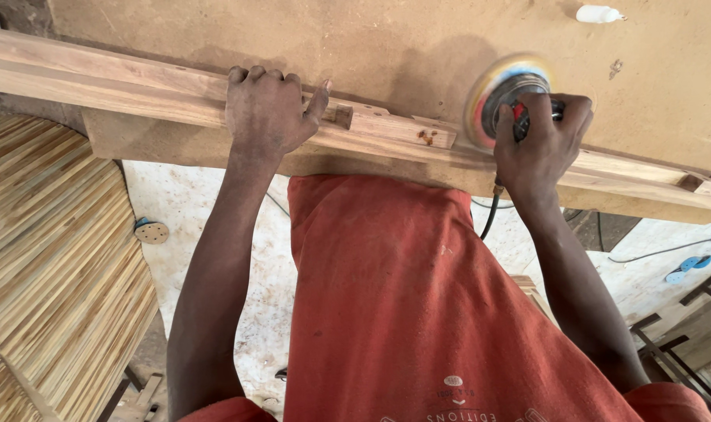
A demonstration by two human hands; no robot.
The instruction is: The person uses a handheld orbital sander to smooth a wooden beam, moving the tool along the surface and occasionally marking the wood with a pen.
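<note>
Head view, looking down the person's front over a red shirt (402, 312). The left hand (268, 113) lies palm-down on a long wooden beam (98, 82) — fingers curled over its far edge, thumb stretched out to the right along the top, gripping the wood. The beam runs from upper left to lower right across the near edge of a brown board table (387, 39); a small notched block (394, 126) sits on it between the two hands. The right hand (539, 144) is wrapped tight around the body of a power sander (505, 98) — its round disc is blurred, showing a pale rim with blue and red toward the middle, just above the beam's top face. A dark cord (490, 215) drops from under that hand. A white bottle (598, 13) lies on the table at the far right. Left of the person, a curved panel of thin wooden slats (51, 258). On the pale floor, a round sanding pad (151, 231).
</note>
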